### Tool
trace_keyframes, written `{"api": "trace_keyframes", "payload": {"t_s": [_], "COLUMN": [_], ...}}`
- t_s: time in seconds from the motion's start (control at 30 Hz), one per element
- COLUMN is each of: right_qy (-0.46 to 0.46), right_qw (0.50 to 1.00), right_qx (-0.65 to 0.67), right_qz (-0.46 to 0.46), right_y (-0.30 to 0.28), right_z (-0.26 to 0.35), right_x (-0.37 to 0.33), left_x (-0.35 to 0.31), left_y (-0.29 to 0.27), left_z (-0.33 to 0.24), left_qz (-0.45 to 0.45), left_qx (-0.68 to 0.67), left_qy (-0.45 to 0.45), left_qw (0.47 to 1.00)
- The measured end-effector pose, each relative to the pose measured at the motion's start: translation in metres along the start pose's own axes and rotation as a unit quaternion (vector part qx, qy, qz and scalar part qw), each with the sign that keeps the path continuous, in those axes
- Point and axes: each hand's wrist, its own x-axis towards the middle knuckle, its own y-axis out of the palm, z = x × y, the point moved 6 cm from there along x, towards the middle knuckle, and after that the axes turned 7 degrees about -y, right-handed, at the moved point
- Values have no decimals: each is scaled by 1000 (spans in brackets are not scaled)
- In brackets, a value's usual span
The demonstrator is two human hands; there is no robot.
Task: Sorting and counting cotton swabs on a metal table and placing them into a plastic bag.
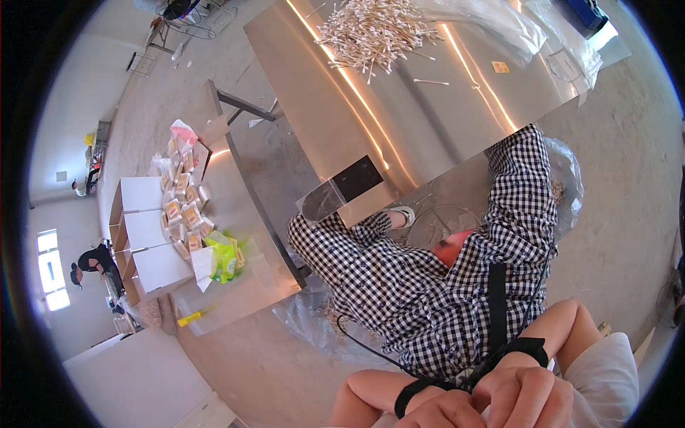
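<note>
My left hand [444,413] and my right hand [526,401] are drawn close together at the bottom edge, near my body. Fingers on both are curled inward, and whatever they may pinch is hidden by the hands and the picture's edge. Each wrist wears a black strap. Under them lies my lap in black-and-white checked trousers [421,292]. Away from both hands, a pile of cotton swabs [374,32] lies on the metal table [428,121], with a single swab [431,82] apart from it.
A small yellow card [500,67] and clear plastic bags [499,28] lie on the table; a dark rectangular plate [358,177] is at its near corner. Leftward, a lower table [250,274] bears small packs [189,207], white boxes [160,267] and a green bag [225,258]. Another person [96,262] is far left.
</note>
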Motion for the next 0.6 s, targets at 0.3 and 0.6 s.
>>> {"api": "trace_keyframes", "payload": {"t_s": [0.3,0.6], "right_qy": [6,-110], "right_qw": [994,991], "right_qx": [-102,-20], "right_qz": [43,69], "right_y": [19,26], "right_z": [4,-6], "right_x": [4,6], "left_x": [-3,17], "left_y": [14,22], "left_z": [-5,-9], "left_qz": [-8,66], "left_qx": [69,30], "left_qy": [43,31], "left_qw": [997,997]}}
